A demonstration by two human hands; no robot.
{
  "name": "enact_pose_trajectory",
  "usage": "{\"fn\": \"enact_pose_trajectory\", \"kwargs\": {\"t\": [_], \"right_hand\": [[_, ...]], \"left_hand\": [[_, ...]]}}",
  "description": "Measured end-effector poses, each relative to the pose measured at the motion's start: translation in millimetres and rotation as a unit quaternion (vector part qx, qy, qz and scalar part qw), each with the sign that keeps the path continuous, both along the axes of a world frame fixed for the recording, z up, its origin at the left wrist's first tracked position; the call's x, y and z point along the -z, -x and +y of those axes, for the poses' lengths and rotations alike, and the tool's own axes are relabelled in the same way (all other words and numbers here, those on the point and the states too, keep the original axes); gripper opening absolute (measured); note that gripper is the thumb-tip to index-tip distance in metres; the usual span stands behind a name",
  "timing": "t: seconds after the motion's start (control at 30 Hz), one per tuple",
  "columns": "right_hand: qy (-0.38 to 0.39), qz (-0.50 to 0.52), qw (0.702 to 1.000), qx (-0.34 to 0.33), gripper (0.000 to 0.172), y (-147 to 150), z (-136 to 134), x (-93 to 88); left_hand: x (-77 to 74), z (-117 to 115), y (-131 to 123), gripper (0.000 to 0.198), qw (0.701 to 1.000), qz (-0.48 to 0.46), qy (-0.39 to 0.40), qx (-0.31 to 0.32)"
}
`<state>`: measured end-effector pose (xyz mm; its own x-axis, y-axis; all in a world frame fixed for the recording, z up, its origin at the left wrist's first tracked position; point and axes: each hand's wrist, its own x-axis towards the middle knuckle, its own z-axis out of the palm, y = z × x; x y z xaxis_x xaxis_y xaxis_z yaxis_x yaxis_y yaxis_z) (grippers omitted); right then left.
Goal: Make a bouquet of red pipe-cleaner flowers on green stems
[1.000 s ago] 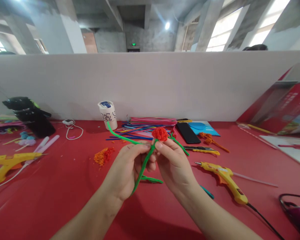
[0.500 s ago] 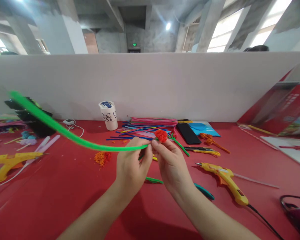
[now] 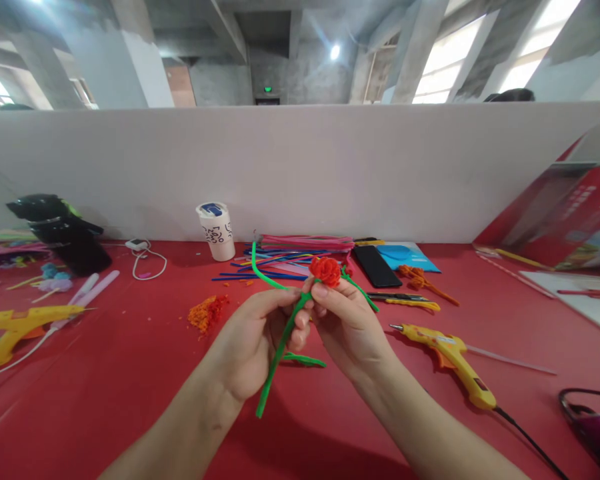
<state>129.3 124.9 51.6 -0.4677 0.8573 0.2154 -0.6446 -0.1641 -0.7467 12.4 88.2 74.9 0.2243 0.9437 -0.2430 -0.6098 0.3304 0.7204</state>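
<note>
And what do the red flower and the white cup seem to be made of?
Red flower: probably chenille wire, matte and soft, judging by its thick, fuzzy-looking curled strands. White cup: smooth, perhaps plastic or coated metal; its even, dark-marked surface leaves this open.

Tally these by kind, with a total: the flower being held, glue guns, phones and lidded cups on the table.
Held flower: 1
Glue guns: 2
Phone: 1
Lidded cup: 1
Total: 5
</note>
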Motion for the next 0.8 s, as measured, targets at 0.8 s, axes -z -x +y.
{"fn": "enact_pose_trajectory", "kwargs": {"t": [0.8], "right_hand": [[-0.012,-0.054,0.997,0.059,0.012,1.8,-0.3,-1.9]], "left_hand": [[8.0,2.4,-4.2,0.022,0.977,0.155,-0.125,-0.074]]}}
